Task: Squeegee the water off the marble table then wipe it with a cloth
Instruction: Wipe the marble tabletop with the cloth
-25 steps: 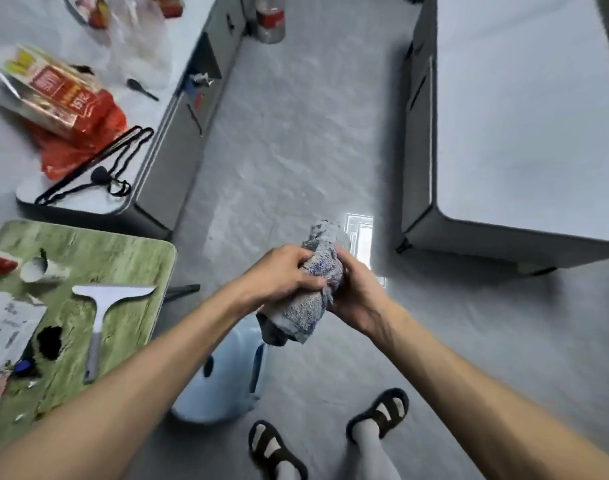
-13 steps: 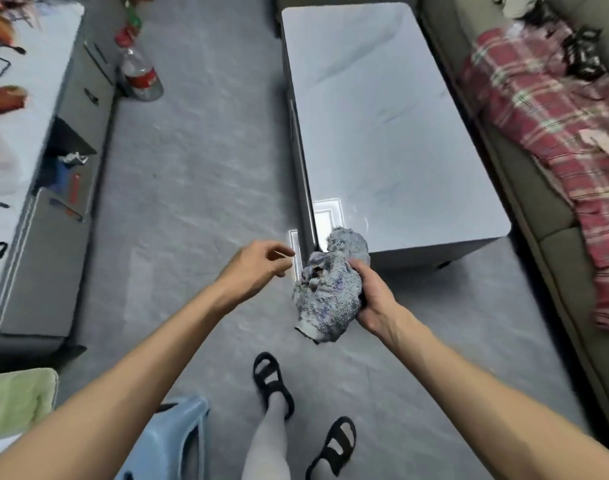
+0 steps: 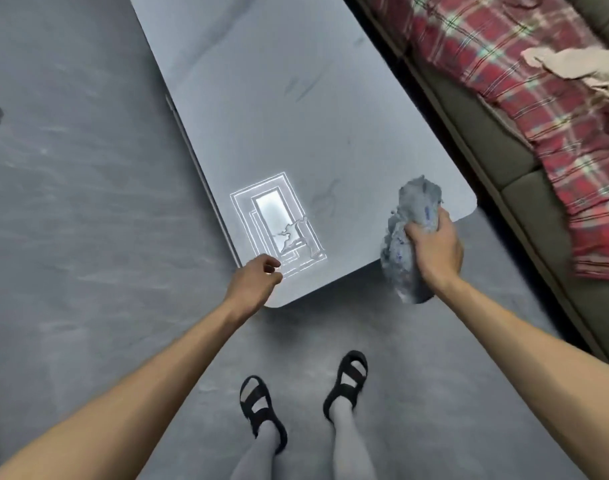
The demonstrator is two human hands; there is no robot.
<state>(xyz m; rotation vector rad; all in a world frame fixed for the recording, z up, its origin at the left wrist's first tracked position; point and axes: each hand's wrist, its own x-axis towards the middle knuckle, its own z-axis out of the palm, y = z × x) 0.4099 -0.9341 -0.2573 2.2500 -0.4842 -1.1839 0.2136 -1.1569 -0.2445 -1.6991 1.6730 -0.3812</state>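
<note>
Right hand [image 3: 434,247] gripped the cloth [image 3: 400,251] at the tabletop's [image 3: 279,116] near edge; left hand [image 3: 254,282] hung empty, loosely curled; a sofa [image 3: 525,209] stood alongside.

Right hand [image 3: 434,249] partly hides the cloth [image 3: 398,252].

The right hand [image 3: 434,252] gripped a bunched grey cloth [image 3: 398,258] at the near right corner of the marble desk [image 3: 279,109]. The left hand [image 3: 253,282], fingers [image 3: 270,262] loosely curled and empty, was over its near left corner. A plaid blanket [image 3: 504,81] lay on the sofa [image 3: 525,209] alongside.
</note>
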